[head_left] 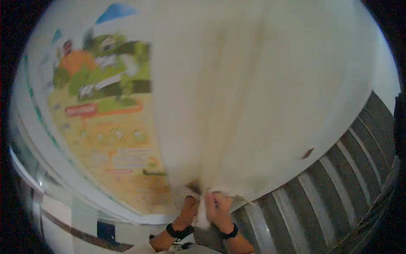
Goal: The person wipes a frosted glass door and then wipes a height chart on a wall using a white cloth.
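My right hand (219, 206) is closed around bunched pale material (203, 214), which looks like paper or cloth and hangs below the fist. My left hand (189, 208) is close beside it at the bottom middle, its fingers bent and blurred. What they grip, if anything, is hidden. Both wrists wear dark bands. Beyond my hands rises a broad off-white wall surface (285, 95) with brownish vertical streaks. A small brown patch (194, 186) shows just above my left hand, too blurred to name.
A colourful illustrated poster (108, 111) covers the wall to the left. Lower right, steps (291, 206) in dark and light bands run along the wall's edge. A reddish-brown mark (307, 153) is on the wall near them. Pale tiled floor (82, 219) with a dark strip lies lower left.
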`<state>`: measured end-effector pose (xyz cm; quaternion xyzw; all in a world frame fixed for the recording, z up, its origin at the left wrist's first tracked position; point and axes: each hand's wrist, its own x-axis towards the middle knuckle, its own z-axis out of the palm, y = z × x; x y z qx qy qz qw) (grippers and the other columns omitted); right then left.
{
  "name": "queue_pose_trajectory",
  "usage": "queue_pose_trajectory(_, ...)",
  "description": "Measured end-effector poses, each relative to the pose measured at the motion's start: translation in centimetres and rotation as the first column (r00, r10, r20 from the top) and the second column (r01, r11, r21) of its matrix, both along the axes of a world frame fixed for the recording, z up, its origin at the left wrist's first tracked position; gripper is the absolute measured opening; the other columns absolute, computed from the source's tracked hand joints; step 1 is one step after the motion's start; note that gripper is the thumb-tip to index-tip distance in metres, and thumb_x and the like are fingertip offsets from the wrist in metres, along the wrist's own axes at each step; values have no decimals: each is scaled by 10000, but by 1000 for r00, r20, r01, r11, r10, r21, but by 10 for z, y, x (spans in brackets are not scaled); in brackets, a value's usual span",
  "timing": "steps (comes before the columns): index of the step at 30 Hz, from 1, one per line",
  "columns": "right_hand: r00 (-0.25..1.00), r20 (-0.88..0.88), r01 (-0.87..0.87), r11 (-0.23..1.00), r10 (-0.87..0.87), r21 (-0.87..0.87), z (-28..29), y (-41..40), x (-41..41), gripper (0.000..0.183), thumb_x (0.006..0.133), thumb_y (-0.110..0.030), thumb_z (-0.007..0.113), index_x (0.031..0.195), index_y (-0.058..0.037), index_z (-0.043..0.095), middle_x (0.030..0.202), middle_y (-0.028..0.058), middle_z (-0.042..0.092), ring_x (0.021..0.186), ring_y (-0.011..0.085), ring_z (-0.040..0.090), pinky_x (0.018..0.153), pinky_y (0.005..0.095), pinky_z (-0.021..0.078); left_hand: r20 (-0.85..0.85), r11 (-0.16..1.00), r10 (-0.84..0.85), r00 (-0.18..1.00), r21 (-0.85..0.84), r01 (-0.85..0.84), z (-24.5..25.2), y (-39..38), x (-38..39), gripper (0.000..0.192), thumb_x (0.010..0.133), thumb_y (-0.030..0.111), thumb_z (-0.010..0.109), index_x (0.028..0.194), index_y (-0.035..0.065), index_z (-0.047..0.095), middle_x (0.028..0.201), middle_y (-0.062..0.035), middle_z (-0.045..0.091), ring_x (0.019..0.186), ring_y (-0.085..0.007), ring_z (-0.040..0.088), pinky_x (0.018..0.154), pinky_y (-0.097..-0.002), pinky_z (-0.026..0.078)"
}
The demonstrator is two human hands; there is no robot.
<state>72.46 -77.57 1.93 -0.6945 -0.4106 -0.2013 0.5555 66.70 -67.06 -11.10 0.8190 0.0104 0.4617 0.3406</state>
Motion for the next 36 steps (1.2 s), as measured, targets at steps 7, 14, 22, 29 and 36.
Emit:
queue_pose_trajectory(7, 991, -81, -110, 991, 104, -76, 38, 61, -53, 261, 855, -178, 555, 635, -45, 513, 532, 126, 465, 462, 291, 452, 444, 386, 331, 35, 941, -110, 993, -318, 116, 71, 58, -82, 191, 755, 53, 496, 582, -10, 545, 505, -117, 466, 521, -313, 468, 543, -437, 369)
queue_pose_trajectory(14, 990, -114, -88, 994, 79, -68, -26, 168, -90, 236, 847, -137, 569, 637, -30, 549, 503, 121, 489, 413, 222, 478, 414, 333, 378, 33, 831, 389, 921, 418, -366, 51, 146, -153, 187, 751, 45, 519, 571, -6, 505, 485, -94, 437, 469, -248, 419, 491, -392, 329)
queue_pose_trajectory(22, 970, 35, -231, 952, 242, -201, 22, 221, -144, 201, 823, -154, 613, 676, -31, 553, 549, 145, 531, 429, 275, 519, 394, 339, 386, -303, 715, 481, 823, -409, -568, 87, 204, -198, 376, 824, 174, 492, 497, -11, 493, 492, -129, 499, 521, -284, 453, 684, -395, 366)
queue_pose_trajectory(29, 970, 43, -221, 938, 240, -267, -23, 243, -166, 207, 863, -229, 555, 741, -63, 583, 551, 117, 565, 450, 261, 567, 417, 355, 449, -187, 914, 349, 918, -149, -378, 43, 234, -218, 398, 822, 197, 503, 450, 56, 509, 423, -82, 483, 436, -282, 486, 658, -365, 398)
queue_pose_trajectory(36, 980, -199, -11, 995, -9, -96, 33, 259, -195, 282, 897, -216, 494, 703, -23, 561, 585, 141, 520, 510, 293, 509, 495, 402, 399, 9, 814, 459, 888, -405, -416, 90, 260, -253, 380, 786, 127, 550, 432, 38, 442, 416, -89, 453, 417, -278, 433, 526, -398, 317)
